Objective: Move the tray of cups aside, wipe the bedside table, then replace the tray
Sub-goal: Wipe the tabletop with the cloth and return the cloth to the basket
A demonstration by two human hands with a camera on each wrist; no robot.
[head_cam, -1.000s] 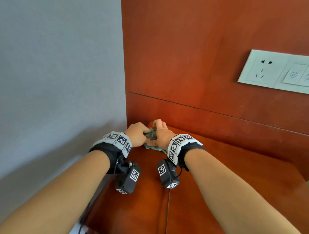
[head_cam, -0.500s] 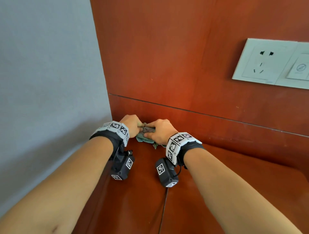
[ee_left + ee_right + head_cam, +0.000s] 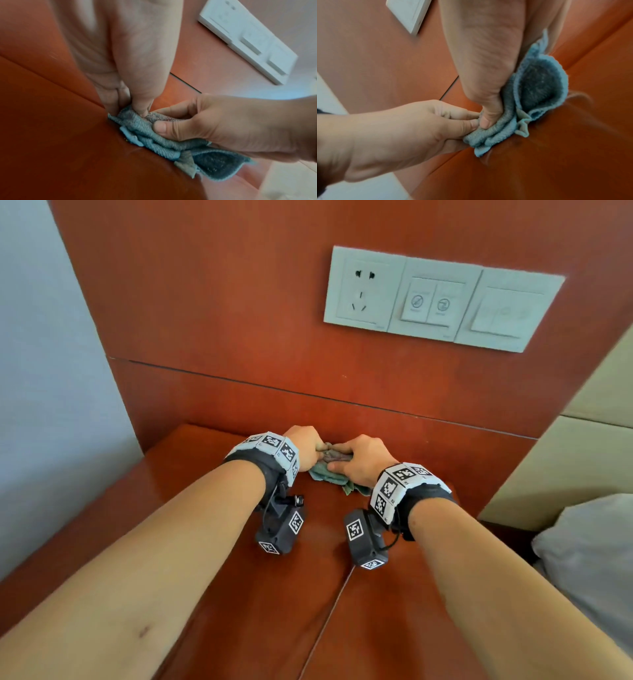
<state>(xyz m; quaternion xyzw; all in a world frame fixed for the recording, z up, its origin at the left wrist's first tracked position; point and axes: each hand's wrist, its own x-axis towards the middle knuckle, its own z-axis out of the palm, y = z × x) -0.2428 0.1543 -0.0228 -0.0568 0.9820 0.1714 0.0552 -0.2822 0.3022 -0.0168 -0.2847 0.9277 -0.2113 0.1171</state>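
Cloth [image 3: 329,465]: one, blue-green, ribbed, bunched into folds, lying on the table [image 3: 239,594] at its rear edge, about midway along, touching or nearly touching the wall panel [image 3: 239,320] behind; one flap with a darker inner face trails toward the front under the right palm. Left hand [image 3: 306,446]: fingers curled, thumb and fingers pinching the left end of the cloth [image 3: 154,138], grip narrow. Right hand [image 3: 359,462]: fingers curled over the top of the bundle, thumb [image 3: 164,128] pressed against its near side, gripping it; the two hands almost touch across the cloth [image 3: 501,129]. Table: red-brown wood, glossy, a seam running from front to rear; its left rear corner stands bare to the left of the hands. Tray of cups: not in any view, so its place cannot be told. Socket and switch plate [image 3: 442,299]: white, three sections, fixed on the wall panel above and right of the hands. Pillow [image 3: 589,559]: grey, beyond the table's right edge. Change from half a second ago: hands and cloth sat then in the table's left rear corner, against the grey wall [image 3: 44,405]; now they are further right along the rear edge, both grips unchanged.
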